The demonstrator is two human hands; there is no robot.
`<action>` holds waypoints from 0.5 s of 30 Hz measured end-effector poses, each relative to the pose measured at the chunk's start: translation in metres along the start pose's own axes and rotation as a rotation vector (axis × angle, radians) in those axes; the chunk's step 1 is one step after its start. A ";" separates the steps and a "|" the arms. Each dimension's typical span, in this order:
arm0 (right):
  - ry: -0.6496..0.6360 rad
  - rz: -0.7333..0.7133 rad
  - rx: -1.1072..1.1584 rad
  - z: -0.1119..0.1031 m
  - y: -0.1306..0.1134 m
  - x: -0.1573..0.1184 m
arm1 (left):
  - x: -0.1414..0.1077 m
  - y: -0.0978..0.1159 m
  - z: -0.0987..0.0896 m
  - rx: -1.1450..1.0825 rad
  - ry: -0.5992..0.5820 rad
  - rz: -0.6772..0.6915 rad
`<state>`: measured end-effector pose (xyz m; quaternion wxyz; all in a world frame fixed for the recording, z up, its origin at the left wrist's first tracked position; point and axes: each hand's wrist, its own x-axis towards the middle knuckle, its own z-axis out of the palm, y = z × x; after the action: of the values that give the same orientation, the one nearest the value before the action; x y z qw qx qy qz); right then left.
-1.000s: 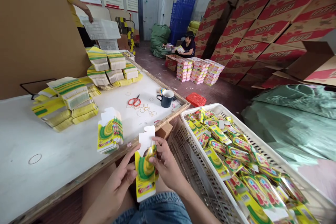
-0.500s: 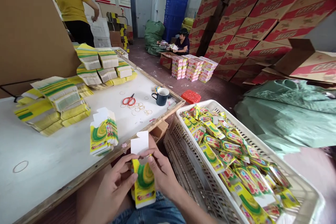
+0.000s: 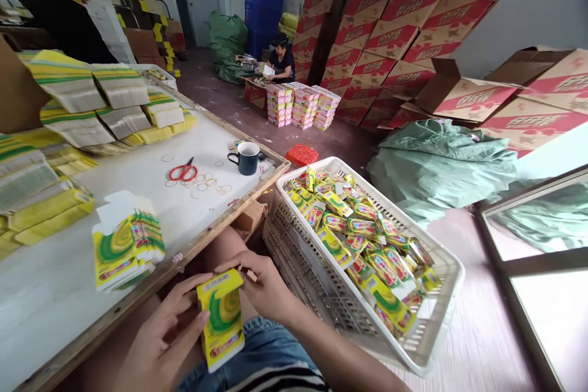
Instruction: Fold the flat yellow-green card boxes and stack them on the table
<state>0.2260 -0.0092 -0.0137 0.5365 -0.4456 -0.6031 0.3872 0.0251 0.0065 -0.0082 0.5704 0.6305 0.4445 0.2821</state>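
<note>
A small yellow-and-green carton (image 3: 223,321) stands tilted above my lap, its printed top flap with a barcode folded over. My left hand (image 3: 172,324) grips it along the left side, thumb on the front face. At the top right corner, my right hand (image 3: 261,282) has its fingers bent against the edge of the flap. On the table to the left lies a fanned stack of flat cartons (image 3: 117,254) of the same print. To the right, a white plastic crate (image 3: 316,285) holds many folded yellow cartons (image 3: 362,226).
On the white table (image 3: 50,300) are bundled flat cartons (image 3: 68,92), red-handled scissors (image 3: 184,170), rubber bands (image 3: 206,181) and a dark mug (image 3: 248,160). A red plastic lid (image 3: 302,155) lies on the floor. Two people (image 3: 281,61) are farther back, near stacked boxes (image 3: 381,37).
The white top flap that stood up is now folded down, showing its printed barcode side. My view has swung right, bringing a framed glass pane into sight.
</note>
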 end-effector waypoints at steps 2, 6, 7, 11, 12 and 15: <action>-0.071 0.006 0.007 -0.010 -0.008 0.001 | 0.001 -0.006 -0.002 0.048 0.038 0.038; -0.226 0.192 -0.032 -0.020 -0.015 0.000 | 0.000 -0.009 0.007 0.068 0.038 0.040; -0.237 0.227 -0.085 -0.019 -0.015 -0.001 | 0.000 -0.008 0.010 0.065 0.022 0.037; -0.183 0.240 -0.344 -0.010 -0.008 -0.003 | 0.000 -0.003 0.019 0.052 -0.030 0.026; -0.163 0.238 -0.391 -0.008 -0.006 -0.004 | 0.000 -0.001 0.020 0.048 -0.030 0.024; -0.133 0.259 -0.471 -0.006 -0.004 -0.004 | 0.001 0.002 0.019 0.027 -0.026 0.006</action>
<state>0.2311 -0.0141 -0.0102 0.3235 -0.6050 -0.6484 0.3301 0.0425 -0.0016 -0.0095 0.5667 0.6431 0.4388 0.2697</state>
